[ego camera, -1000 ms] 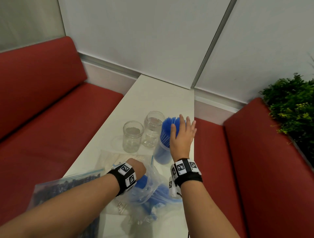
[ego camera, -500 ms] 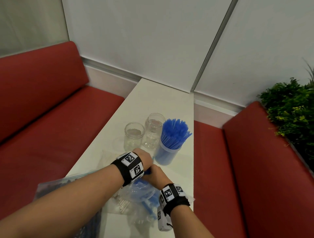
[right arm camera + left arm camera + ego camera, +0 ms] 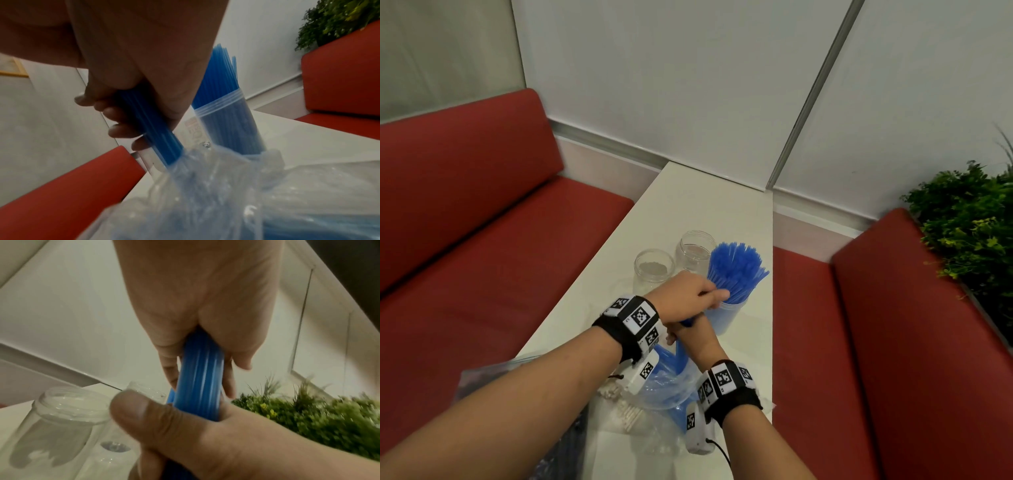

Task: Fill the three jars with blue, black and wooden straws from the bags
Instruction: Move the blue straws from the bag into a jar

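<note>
Both hands grip one bundle of blue straws [image 3: 199, 378] drawn partly out of the clear bag [image 3: 671, 389]. My left hand [image 3: 688, 298] holds the bundle's upper part, just left of the jar. My right hand [image 3: 693, 339] holds it lower, right above the bag's mouth; its fingers [image 3: 121, 129] wrap the bundle [image 3: 156, 129]. The right-hand jar [image 3: 731, 313] stands packed with blue straws [image 3: 736, 267]. Two empty clear jars [image 3: 654, 270] [image 3: 695, 248] stand to its left. More blue straws lie in the bag [image 3: 205, 186].
A bag of wooden straws [image 3: 626, 414] and a bag of black straws [image 3: 571, 445] lie near the front of the narrow white table [image 3: 688, 205]. Red benches [image 3: 482, 257] [image 3: 893, 342] flank it. A green plant [image 3: 969, 233] stands at the right.
My right hand left the top of the jar's straws and came down to the bag. Both hands then lifted a blue bundle out of the bag, up toward the jar.
</note>
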Available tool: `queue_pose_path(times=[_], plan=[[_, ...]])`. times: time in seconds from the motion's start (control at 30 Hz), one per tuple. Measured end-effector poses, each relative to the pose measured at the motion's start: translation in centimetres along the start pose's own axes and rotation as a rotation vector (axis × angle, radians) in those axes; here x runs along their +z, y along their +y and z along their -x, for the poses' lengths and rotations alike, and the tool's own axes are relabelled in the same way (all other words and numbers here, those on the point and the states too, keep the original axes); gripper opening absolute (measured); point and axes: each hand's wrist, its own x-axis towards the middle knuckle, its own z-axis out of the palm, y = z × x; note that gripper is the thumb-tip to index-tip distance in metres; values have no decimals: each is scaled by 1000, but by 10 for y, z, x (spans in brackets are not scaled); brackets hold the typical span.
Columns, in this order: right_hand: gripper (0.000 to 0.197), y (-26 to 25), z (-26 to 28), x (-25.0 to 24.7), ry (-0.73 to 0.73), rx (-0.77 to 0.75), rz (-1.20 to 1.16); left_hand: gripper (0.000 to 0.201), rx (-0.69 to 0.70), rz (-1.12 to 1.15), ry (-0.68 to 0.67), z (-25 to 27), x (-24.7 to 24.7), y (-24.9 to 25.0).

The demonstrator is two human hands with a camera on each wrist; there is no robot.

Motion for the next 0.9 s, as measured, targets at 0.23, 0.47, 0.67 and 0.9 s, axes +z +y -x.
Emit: queue_pose_path(times=[0.23, 0.47, 0.67, 0.9], plan=[[30, -62, 10, -38, 97, -211, -292, 40, -271, 701, 363, -11, -14, -30], [33, -128, 13, -55, 68, -410, -415, 61, -722, 1359, -95, 9, 11, -59], [20, -122, 16, -47, 84, -402, -350, 21, -776, 1442, -91, 7, 12, -46], [29, -106, 8, -51, 91, -348, -379, 26, -753, 1367, -65, 7, 33, -60]])
